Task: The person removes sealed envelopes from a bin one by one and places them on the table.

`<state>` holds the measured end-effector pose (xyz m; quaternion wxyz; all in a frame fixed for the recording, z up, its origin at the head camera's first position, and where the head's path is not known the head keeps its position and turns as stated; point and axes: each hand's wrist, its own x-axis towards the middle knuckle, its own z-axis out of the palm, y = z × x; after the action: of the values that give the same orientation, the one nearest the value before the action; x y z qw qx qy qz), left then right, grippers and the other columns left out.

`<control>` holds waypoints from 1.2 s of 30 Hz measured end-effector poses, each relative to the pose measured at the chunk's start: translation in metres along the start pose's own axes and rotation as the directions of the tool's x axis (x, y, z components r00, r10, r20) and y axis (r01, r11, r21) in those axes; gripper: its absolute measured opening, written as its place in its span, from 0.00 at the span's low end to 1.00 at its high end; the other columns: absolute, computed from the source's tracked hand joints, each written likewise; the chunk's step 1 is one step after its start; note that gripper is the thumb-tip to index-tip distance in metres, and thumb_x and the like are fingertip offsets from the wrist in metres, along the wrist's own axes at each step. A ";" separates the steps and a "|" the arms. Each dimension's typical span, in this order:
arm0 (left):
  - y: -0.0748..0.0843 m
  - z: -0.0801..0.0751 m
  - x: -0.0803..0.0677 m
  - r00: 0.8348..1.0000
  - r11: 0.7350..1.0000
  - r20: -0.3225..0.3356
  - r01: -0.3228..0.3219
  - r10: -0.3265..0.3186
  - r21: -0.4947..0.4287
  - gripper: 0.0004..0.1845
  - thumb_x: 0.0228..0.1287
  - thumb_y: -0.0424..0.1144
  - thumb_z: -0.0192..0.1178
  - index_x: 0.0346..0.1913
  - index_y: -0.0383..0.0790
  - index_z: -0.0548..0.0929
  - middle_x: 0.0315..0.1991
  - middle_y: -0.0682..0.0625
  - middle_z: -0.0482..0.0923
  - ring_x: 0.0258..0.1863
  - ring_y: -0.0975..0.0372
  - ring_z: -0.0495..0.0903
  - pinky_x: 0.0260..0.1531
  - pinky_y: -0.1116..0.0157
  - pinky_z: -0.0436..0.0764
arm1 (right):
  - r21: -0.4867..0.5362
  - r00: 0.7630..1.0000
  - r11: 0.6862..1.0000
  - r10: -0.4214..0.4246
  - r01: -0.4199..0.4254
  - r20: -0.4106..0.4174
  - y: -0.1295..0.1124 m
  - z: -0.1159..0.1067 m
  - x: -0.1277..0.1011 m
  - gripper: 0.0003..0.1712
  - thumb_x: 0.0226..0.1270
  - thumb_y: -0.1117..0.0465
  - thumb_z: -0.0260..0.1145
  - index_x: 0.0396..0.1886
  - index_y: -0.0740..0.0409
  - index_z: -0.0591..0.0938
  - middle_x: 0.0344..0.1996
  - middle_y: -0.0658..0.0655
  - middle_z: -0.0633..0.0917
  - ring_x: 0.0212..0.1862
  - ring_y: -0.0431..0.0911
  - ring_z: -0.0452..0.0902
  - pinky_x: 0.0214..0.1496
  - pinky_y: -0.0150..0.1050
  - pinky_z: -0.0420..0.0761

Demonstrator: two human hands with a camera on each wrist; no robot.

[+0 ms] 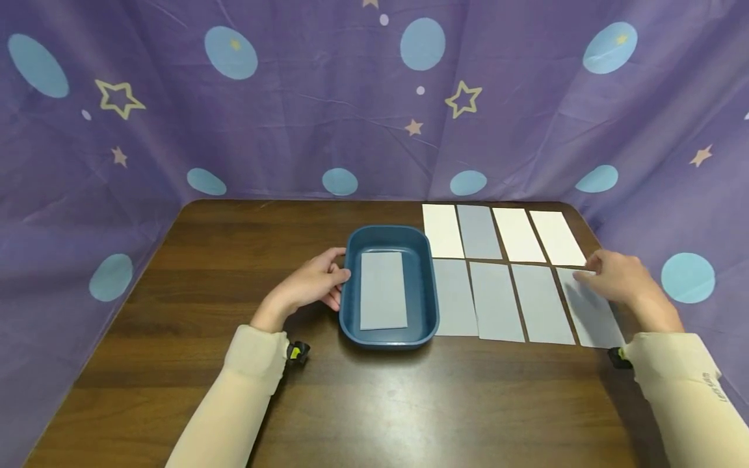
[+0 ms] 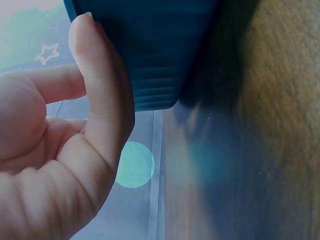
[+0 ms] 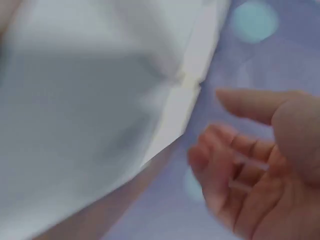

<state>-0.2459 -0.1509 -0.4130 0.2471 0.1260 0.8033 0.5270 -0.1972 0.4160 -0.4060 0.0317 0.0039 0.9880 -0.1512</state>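
Observation:
My left hand (image 1: 313, 281) holds the left rim of a dark blue rectangular tray (image 1: 431, 292). In the left wrist view the thumb (image 2: 102, 75) lies along the tray's ribbed outer wall (image 2: 155, 75). A pale grey rectangular paper (image 1: 383, 290), perhaps a stack, lies flat in the tray. Over the back edge of the front row's rightmost grey sheet (image 1: 597, 318) hovers my right hand (image 1: 623, 283). The right wrist view, blurred, shows its thumb and bent fingers apart with nothing between them, beside the large grey sheet (image 3: 85, 125).
Right of the tray, sheets lie in two rows. The back row has a white sheet (image 1: 443, 231), a grey sheet (image 1: 480, 233) and two more white ones; the front row is pale grey (image 1: 497, 302). A purple patterned curtain (image 1: 328, 97) borders the brown wooden table (image 1: 234, 273).

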 end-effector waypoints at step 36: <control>0.000 0.003 0.001 1.000 1.000 -0.005 0.005 -0.005 -0.018 0.34 0.82 0.35 0.54 0.84 0.37 0.55 0.35 0.42 0.76 0.21 0.59 0.82 0.28 0.56 0.92 | -0.004 0.838 0.850 -0.519 0.527 0.168 -0.298 0.099 0.088 0.17 0.72 0.64 0.69 0.58 0.64 0.88 0.51 0.62 0.90 0.55 0.54 0.86 0.59 0.49 0.87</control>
<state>-0.2456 -0.1482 -0.4137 0.2475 0.1203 0.7995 0.5339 -0.2844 0.1014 -0.4167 0.0688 -0.2791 0.9491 -0.1290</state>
